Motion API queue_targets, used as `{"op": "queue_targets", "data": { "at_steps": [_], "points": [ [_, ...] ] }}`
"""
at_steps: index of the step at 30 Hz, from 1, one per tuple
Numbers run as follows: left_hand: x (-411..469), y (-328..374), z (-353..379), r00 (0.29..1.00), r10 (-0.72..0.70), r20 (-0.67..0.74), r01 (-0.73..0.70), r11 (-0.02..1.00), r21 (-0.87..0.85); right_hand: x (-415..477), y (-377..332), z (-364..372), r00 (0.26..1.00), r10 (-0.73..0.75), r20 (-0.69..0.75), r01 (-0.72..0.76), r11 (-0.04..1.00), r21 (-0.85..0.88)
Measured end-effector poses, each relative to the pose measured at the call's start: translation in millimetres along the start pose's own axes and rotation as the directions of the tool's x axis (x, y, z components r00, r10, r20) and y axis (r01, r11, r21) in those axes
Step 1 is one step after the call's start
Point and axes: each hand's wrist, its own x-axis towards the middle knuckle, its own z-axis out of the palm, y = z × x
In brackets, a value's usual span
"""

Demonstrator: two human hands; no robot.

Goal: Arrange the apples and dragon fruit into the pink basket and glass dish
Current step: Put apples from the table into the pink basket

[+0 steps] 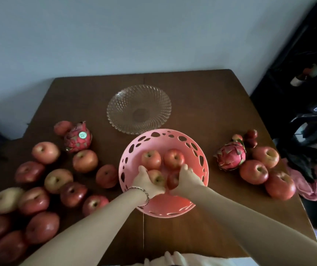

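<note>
Inside the pink basket, left hand cups one apple; right hand grips another apple.

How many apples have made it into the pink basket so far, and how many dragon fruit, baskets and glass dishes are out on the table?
Apples in the pink basket: 4, one held by the left hand, one by the right hand
Dragon fruit: 2
Pink basket: 1
Glass dish: 1
Total: 8
</note>
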Motion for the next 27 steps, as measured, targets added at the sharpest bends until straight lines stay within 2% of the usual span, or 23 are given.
{"op": "queue_targets", "data": {
  "at_steps": [4, 8, 11, 12, 17, 19, 24, 27],
  "points": [
    [10, -6, -4, 1.000, -0.022, -0.022, 0.026, 0.973, 0.230, 4, -2, 6, 0.999, -0.009, -0.032, 0.011, 0.998, 0.064],
    [19, -7, -11, 0.997, 0.046, -0.067, -0.030, 0.975, 0.219, 4, 5, 2, 0.999, -0.044, -0.011, 0.045, 0.997, 0.059],
    [18, -8, -13, 0.995, 0.082, -0.063, -0.065, 0.971, 0.232, 2, 7, -4, 0.998, -0.056, -0.022, 0.053, 0.990, -0.130],
    [16, -9, -11, 0.995, 0.084, -0.057, -0.068, 0.967, 0.244, 1, 7, -5, 0.999, -0.049, -0.016, 0.046, 0.988, -0.144],
    [1, -10, 0, 0.995, 0.103, 0.003, -0.094, 0.898, 0.429, -2, 8, -4, 0.999, -0.042, -0.011, 0.042, 0.999, -0.032],
    [1, -10, 2, 0.990, 0.137, -0.038, -0.108, 0.901, 0.420, -2, 8, -3, 0.998, -0.053, -0.019, 0.053, 0.999, -0.011],
    [3, -11, -1, 0.980, 0.164, -0.117, -0.129, 0.956, 0.262, -4, 8, 0, 0.997, -0.077, -0.015, 0.076, 0.996, -0.036],
    [3, -8, 1, 0.986, 0.124, -0.113, -0.086, 0.950, 0.301, -4, 6, 2, 0.995, -0.095, -0.007, 0.095, 0.994, -0.062]
  ]
}}
